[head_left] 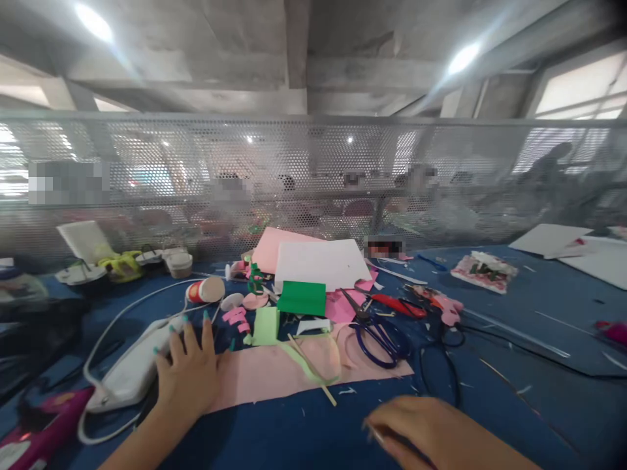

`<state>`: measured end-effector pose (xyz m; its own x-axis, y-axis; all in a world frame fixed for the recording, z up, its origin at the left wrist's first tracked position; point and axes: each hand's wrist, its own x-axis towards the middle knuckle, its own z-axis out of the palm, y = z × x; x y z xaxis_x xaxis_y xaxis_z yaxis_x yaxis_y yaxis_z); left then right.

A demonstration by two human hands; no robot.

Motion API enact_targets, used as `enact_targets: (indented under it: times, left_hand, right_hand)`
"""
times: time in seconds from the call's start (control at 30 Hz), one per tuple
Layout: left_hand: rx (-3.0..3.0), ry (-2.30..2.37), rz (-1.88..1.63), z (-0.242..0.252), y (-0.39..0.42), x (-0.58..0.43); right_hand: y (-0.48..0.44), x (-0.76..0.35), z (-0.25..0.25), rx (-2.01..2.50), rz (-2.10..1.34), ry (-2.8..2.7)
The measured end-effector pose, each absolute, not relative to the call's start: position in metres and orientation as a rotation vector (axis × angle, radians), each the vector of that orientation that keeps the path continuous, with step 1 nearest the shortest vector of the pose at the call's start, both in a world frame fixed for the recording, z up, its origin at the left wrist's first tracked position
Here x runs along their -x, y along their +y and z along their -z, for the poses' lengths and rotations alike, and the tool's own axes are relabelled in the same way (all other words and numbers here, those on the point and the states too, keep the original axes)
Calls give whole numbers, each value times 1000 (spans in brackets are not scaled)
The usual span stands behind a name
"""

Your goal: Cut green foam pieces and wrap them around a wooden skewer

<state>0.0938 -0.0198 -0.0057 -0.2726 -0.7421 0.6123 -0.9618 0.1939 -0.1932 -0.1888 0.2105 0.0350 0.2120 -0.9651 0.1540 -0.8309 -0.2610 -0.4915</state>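
My left hand (189,372) lies flat with fingers spread, its fingertips on a white power strip (132,369) and its palm at the left end of a long pink paper sheet (294,369). My right hand (421,431) is low at the front, blurred by motion, resting on the blue table (514,391); its fingers curl under and I cannot see whether it holds anything. Blue-handled scissors (377,333) lie just beyond the pink sheet.
Green paper (302,298), white card (321,263) and pink card (274,248) are piled mid-table with paper scraps. Red scissors (396,305) and a pink glue gun (443,303) lie right of them, with black cables. A perforated metal screen (313,176) closes the far edge.
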Motion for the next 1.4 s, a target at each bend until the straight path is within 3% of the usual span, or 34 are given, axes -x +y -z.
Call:
enact_targets:
  times: [0.13,0.3,0.47,0.73,1.03,1.23,1.4]
  left_hand:
    - [-1785,-2257,-612,14,-27,-104]
    - [-1716,-2226,-632,15,-32,-100]
    - [-1123,-2159,-707,5,-14,-91]
    - [-234,-2497,-542,1,32,-30]
    - [-421,-2597,-26,27,10,4]
    - [-448,-2486,-39,23,13,4]
    - [-579,-2260,380,19,2,6]
  right_hand:
    - [145,172,-42,2332,672,1634]
    - [86,159,-16,2717,607,1397]
    - [80,156,7,2721,622,1415]
    - [68,157,25,2722,1208,1885]
    - [67,176,34,2380,1115,1999]
    - [75,164,27,2350,1507,1951]
    - [94,158,15,2603,1782,1843]
